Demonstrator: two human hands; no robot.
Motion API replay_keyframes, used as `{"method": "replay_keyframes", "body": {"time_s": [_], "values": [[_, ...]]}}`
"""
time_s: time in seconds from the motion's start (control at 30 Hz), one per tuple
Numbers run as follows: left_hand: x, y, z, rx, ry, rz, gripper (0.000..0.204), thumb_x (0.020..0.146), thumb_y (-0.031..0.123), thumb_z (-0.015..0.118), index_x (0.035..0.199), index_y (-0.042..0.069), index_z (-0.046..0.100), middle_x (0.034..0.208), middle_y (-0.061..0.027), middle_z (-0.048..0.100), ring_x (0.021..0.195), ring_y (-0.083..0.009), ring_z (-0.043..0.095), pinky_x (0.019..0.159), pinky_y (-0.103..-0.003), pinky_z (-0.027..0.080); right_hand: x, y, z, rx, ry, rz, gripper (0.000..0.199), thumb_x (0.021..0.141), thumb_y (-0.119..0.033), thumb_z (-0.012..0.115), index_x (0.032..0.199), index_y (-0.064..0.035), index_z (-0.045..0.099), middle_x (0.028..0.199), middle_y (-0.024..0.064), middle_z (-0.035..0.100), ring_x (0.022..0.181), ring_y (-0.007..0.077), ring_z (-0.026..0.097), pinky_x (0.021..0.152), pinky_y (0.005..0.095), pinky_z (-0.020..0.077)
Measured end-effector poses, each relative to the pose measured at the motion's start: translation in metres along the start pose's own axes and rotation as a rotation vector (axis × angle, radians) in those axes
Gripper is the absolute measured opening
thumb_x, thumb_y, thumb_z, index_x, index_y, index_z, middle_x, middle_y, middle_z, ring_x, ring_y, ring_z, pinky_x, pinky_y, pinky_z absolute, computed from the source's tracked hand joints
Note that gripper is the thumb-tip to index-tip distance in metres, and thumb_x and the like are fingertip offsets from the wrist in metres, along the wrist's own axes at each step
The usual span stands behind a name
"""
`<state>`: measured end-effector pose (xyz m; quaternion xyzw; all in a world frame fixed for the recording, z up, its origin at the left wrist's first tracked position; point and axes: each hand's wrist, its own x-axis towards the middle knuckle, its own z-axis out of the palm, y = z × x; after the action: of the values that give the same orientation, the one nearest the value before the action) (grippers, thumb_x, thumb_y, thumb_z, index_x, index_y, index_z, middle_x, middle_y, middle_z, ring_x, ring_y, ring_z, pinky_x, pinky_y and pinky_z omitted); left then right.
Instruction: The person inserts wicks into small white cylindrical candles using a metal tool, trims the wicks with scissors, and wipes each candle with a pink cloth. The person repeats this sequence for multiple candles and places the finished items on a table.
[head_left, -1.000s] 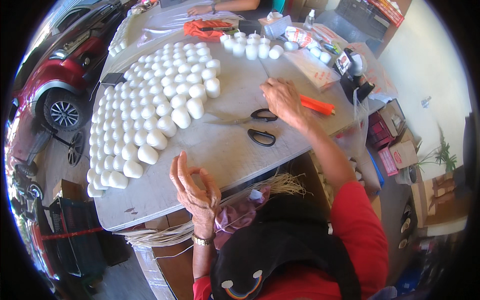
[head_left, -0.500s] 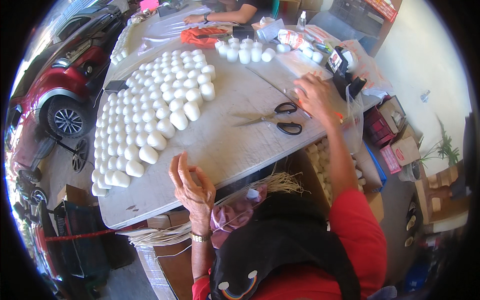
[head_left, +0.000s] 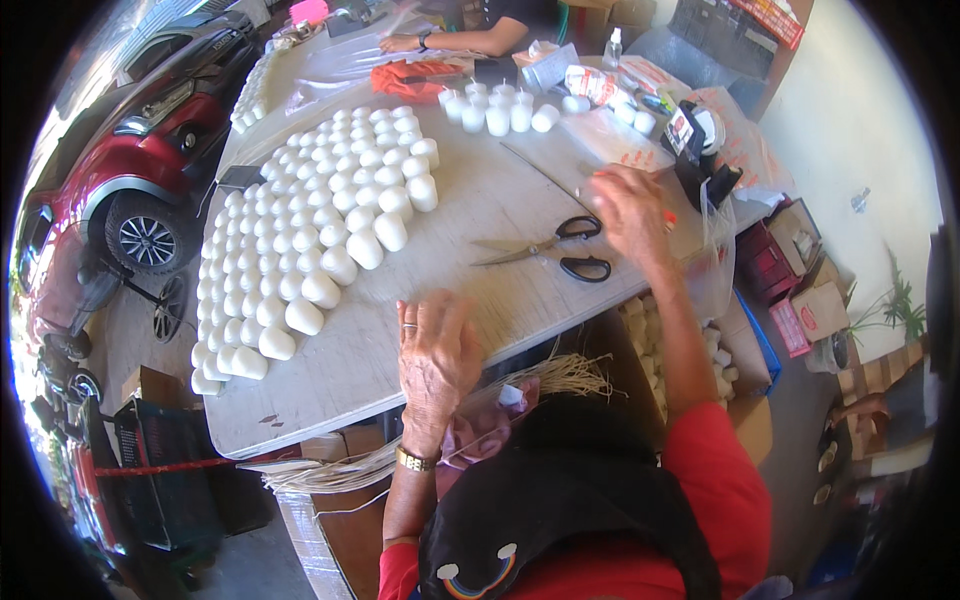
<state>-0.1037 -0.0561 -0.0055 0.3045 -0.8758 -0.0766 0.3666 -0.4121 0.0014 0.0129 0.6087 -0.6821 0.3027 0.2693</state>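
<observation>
My left hand (head_left: 438, 350) is over the near table edge, back upward and fingers stretched forward, with nothing visible in it. Its fingertips are somewhat smeared. My right hand (head_left: 630, 215) hovers on the right, just beyond the scissors; motion blurs its fingers, so I cannot tell whether they hold anything. The black-handled scissors (head_left: 545, 247) lie with blades parted and pointing left. A thin metal rod (head_left: 535, 168) stretches from near the right hand toward the back. Rows of short white candles (head_left: 310, 222) cover the table's left side. Beside the right hand is a small orange thing (head_left: 669, 217).
Several candles with wicks (head_left: 497, 115) stand farther back, near an orange cloth (head_left: 412, 78). A co-worker's arm (head_left: 465, 40) rests on the far table (head_left: 480, 330). Below right, an open box (head_left: 735, 345) holds pale pieces. Pale strands (head_left: 570, 372) hang under the near edge.
My left hand has moved right and turned its back upward. The right hand has come slightly nearer, beside the scissors. The view has shifted a little; candles and scissors keep their places.
</observation>
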Motion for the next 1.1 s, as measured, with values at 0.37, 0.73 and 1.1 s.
{"method": "replay_keyframes", "body": {"time_s": [0.37, 0.73, 1.1], "values": [[-0.004, -0.006, -0.004, -0.044, -0.012, 0.007, 0.026, 0.081, 0.004, 0.062, 0.106, 0.0, 0.065, 0.11, -0.0175, 0.06, 0.103, -0.0383, 0.059, 0.102, -0.052, 0.043, -0.006, -0.066, -0.011, 0.047, 0.052, 0.07, 0.024, 0.087, -0.021, 0.068, 0.107, -0.0091, 0.068, 0.106, 0.0092, 0.063, 0.104, 0.0287, 0.058, 0.09, 0.0396, 0.0467], [-0.006, -0.013, 0.005, 0.076, 0.017, 0.097, 0.024, 0.085, 0.006, 0.062, 0.109, 0.003, 0.067, 0.116, -0.0153, 0.061, 0.102, -0.0327, 0.06, 0.09, -0.043, 0.049, -0.238, 0.135, -0.069, -0.084, 0.413, 1.115, 0.018, 0.087, -0.014, 0.06, 0.097, -0.0057, 0.072, 0.081, 0.0097, 0.07, 0.068, 0.0196, 0.066, 0.067, 0.0312, 0.052], [-0.068, -0.024, -0.031, 0.191, 0.256, 0.108, 0.024, 0.09, -0.003, 0.054, 0.113, -0.004, 0.061, 0.107, -0.0168, 0.062, 0.092, -0.0262, 0.063, 0.092, -0.041, 0.049, -0.501, 0.157, 0.04, -0.277, -0.881, 1.131, 0.029, 0.085, -0.018, 0.054, 0.107, -0.0022, 0.065, 0.103, 0.0236, 0.068, 0.096, 0.0408, 0.066, 0.083, 0.0511, 0.0516]]}}
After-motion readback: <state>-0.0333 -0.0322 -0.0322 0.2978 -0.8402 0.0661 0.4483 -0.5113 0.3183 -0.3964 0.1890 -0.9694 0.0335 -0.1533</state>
